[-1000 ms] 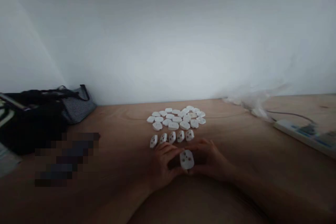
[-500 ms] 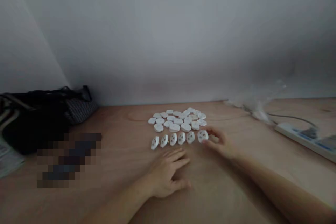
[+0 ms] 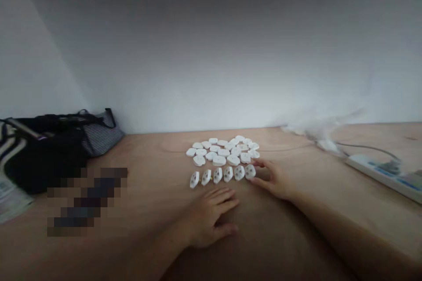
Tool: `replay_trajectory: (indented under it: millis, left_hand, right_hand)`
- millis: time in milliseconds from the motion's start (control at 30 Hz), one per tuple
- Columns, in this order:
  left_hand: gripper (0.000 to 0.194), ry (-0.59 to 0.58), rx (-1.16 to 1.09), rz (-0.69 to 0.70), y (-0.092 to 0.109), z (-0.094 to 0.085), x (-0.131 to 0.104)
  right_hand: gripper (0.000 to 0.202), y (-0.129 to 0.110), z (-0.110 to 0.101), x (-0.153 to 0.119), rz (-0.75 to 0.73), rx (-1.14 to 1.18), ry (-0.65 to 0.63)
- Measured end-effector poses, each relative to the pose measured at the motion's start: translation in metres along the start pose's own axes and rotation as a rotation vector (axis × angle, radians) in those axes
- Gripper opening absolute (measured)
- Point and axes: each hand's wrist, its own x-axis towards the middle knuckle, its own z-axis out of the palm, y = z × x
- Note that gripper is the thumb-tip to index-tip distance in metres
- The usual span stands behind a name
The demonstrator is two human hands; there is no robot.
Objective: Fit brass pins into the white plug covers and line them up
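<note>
My right hand (image 3: 275,180) has its thumb and fingertips around the right-hand end of a row, gripping a white plug adapter (image 3: 250,172) with dark socket holes facing me. Several similar adapters stand on edge to its left, among them a neighbouring adapter (image 3: 239,173) close beside it and the leftmost adapter (image 3: 194,179). My left hand (image 3: 214,215) lies palm down on the table just in front of the row, fingers spread, holding nothing. Behind the row, a loose cluster of white adapters (image 3: 219,160) lies mostly flat.
A wooden table (image 3: 148,197) runs back to a pale wall. At the left are a black bag (image 3: 49,153) and a blurred-out dark object (image 3: 90,199). To the right lie a power strip (image 3: 379,175) with a cable and a crumpled clear plastic bag (image 3: 325,134).
My right hand has moved slightly left with the plug adapter, bringing it close against the row's end. My left hand has stayed almost where it was.
</note>
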Motion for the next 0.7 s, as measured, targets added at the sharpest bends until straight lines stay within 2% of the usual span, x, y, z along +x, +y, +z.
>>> replay_trajectory:
  millis: [67,167,200,267,333,400,533,700]
  left_hand:
    - [0.058,-0.01,0.006,0.019,-0.002,-0.001,-0.001]
    - [0.057,-0.003,0.019,0.034,-0.005,-0.002,-0.005]
    - [0.056,0.009,0.025,0.035,-0.006,-0.003,-0.007]
    - [0.055,0.021,0.036,0.037,-0.009,-0.004,-0.012]
    - [0.056,0.024,0.044,0.044,-0.013,-0.004,-0.017]
    - [0.056,0.046,0.043,0.05,-0.016,-0.003,-0.021]
    - [0.056,0.077,0.035,0.067,-0.019,-0.003,-0.025]
    - [0.056,0.033,0.037,0.051,-0.017,-0.006,-0.024]
  right_hand:
    - [0.037,-0.011,-0.006,-0.005,-0.066,-0.036,0.061]
    - [0.027,-0.036,-0.012,-0.016,-0.17,-0.032,-0.017]
    - [0.031,-0.044,-0.012,-0.02,-0.184,-0.03,-0.092]
    - [0.048,-0.058,-0.012,-0.027,-0.256,0.004,-0.376]
    - [0.06,-0.065,-0.01,-0.03,-0.294,-0.032,-0.593]
    - [0.064,-0.067,-0.009,-0.031,-0.293,-0.075,-0.709]
    - [0.066,-0.064,-0.007,-0.03,-0.277,-0.08,-0.747]
    - [0.066,-0.065,-0.008,-0.027,-0.276,-0.07,-0.761]
